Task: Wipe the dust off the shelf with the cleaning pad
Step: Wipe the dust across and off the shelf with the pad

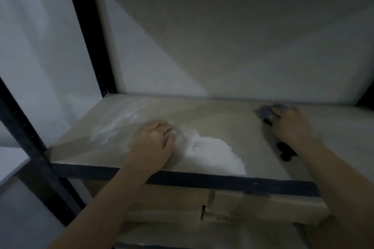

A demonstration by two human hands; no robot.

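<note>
Dust (214,153) lies in a white heap near the front edge of the shelf (222,115), with a thinner smear toward the back left. The left hand (153,143) rests loosely curled on the board, fingers touching the heap's edge and holding nothing. The right hand (291,125) is far to the right and near the back, its grip closed down over the pad (265,112), a grey lump showing past the fingertips and pressed on the board. The pad looks soft and light, likely to fold under the palm, so a flat hand on top with fingers over its far edge should steer it best. A small dark thing (286,152) sits by the right wrist; I cannot tell what it is.
</note>
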